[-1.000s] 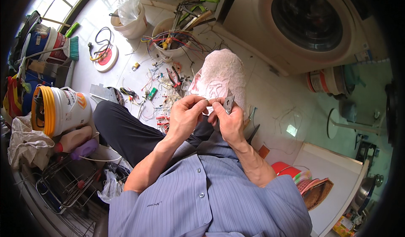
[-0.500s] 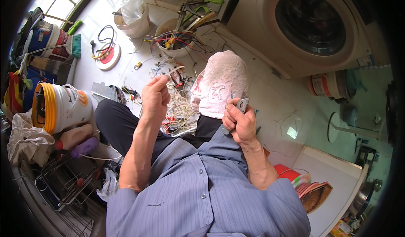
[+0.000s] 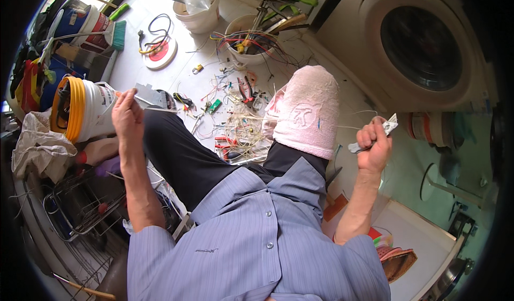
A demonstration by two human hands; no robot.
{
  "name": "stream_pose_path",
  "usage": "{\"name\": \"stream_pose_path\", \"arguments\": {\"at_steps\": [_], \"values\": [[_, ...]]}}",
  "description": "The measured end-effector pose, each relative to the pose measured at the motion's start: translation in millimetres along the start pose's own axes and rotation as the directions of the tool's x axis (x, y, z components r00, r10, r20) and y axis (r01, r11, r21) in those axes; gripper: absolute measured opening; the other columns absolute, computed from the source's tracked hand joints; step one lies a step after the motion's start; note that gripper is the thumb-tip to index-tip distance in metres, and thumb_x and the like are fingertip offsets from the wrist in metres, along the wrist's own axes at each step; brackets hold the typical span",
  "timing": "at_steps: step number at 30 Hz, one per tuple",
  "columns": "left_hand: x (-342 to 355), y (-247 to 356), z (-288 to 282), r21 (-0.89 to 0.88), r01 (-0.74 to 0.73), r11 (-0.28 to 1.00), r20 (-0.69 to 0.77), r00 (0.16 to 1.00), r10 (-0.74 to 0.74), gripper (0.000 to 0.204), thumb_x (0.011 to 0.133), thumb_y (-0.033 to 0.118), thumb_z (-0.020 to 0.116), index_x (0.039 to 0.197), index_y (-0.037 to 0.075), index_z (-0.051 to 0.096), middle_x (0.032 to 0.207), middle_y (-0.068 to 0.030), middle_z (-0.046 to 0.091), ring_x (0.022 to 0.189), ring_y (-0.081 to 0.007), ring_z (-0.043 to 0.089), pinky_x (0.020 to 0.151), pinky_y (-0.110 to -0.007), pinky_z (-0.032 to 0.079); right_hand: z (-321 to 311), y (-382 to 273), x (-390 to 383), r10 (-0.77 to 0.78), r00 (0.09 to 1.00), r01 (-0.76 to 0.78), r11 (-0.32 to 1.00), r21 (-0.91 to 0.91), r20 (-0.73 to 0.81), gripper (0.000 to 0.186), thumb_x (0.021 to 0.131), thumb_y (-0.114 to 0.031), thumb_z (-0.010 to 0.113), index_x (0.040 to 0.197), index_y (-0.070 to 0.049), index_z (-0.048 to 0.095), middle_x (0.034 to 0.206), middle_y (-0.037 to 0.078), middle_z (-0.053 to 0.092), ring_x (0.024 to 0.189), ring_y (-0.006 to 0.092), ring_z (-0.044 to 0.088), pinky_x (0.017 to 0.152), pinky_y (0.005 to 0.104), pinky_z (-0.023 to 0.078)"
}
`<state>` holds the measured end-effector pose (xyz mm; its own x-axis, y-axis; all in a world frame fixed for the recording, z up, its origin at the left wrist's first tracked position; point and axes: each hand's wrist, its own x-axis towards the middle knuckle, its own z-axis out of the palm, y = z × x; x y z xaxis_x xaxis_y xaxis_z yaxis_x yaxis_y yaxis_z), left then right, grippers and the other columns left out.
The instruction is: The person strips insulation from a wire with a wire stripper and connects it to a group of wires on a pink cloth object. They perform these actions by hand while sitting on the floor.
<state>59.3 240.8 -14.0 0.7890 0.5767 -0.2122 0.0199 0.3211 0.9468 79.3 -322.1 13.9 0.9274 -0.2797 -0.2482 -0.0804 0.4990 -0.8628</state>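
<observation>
Pink terry cloth makes up the towel [image 3: 308,95] draped over the person's right leg [image 3: 292,158] in the head view. The hands are raised and wide apart, one on either side of the towel. Well to its left, the left hand [image 3: 127,118] is closed, pinching a pale wire [image 3: 161,109] that runs toward the towel. To its right, the right hand [image 3: 373,144] is curled around a grey tool [image 3: 391,123] that pokes out past the fist; a thin strand [image 3: 350,127] shows between that hand and the towel. Whether strand and wire are one piece cannot be told. Just left of the towel, a tangle of wires [image 3: 243,127] lies on the floor [image 3: 182,80], near red-handled pliers [image 3: 247,95] and a green circuit board [image 3: 215,106]. Beyond the towel stand a tool-filled bucket [image 3: 250,59], leftward, and a washing machine [image 3: 360,60], rightward.
</observation>
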Motion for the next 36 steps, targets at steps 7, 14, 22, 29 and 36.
{"name": "stream_pose_path", "arguments": {"at_steps": [7,14,22,29,36], "values": [[20,42,-152,0.231,-0.134,0.964,-0.381,0.899,0.217,0.008,0.095,0.010,0.067,0.100,0.004,0.070,0.062,0.0081,0.046,0.043,-0.0029,0.034,0.038,-0.022,0.026,-25,-9,29,-0.018,0.998,0.020,0.999,0.030,-0.062,0.006,0.097,-0.008,0.061,0.096,-0.004,0.057,0.064,-0.004,0.036,0.052,0.0082,0.033,0.047,0.0269,0.026],[0,-23,-291,0.893,0.214,0.396,-0.410,0.751,0.518,0.027,0.089,0.024,0.062,0.095,0.001,0.073,0.087,-0.0122,0.073,0.083,-0.0260,0.067,0.079,-0.039,0.052,-36,1,61,-0.013,0.994,0.021,0.997,0.070,-0.112,0.006,0.095,-0.007,0.063,0.095,-0.004,0.058,0.065,-0.003,0.038,0.052,0.0090,0.034,0.047,0.0274,0.027],[-33,-60,-292,0.920,0.373,-0.121,-0.330,0.903,0.275,0.031,0.088,0.027,0.056,0.100,0.004,0.074,0.096,-0.0211,0.073,0.098,-0.0397,0.069,0.086,-0.047,0.052,-65,-15,95,-0.080,0.984,0.089,0.995,0.048,-0.157,0.007,0.095,-0.007,0.063,0.091,-0.006,0.057,0.066,-0.003,0.041,0.054,0.0090,0.035,0.048,0.0276,0.028],[-3,-41,-235,0.958,0.055,0.281,-0.068,0.997,0.037,0.026,0.090,0.023,0.062,0.095,0.000,0.073,0.070,-0.0092,0.066,0.069,-0.0181,0.062,0.067,-0.034,0.049,-36,-20,88,-0.045,0.995,0.047,0.999,0.013,-0.094,0.006,0.094,-0.006,0.063,0.092,-0.006,0.057,0.066,-0.002,0.040,0.053,0.0095,0.035,0.048,0.0278,0.028],[-20,86,-43,0.793,-0.225,0.567,0.091,0.963,0.255,0.022,0.098,0.022,0.063,0.093,0.002,0.070,0.070,0.0072,0.050,0.060,-0.0019,0.040,0.053,-0.021,0.029,-19,-13,83,-0.029,0.999,0.029,0.999,0.022,-0.022,0.006,0.094,-0.005,0.064,0.093,-0.005,0.058,0.065,-0.003,0.041,0.051,0.0086,0.037,0.046,0.0264,0.028]]}}
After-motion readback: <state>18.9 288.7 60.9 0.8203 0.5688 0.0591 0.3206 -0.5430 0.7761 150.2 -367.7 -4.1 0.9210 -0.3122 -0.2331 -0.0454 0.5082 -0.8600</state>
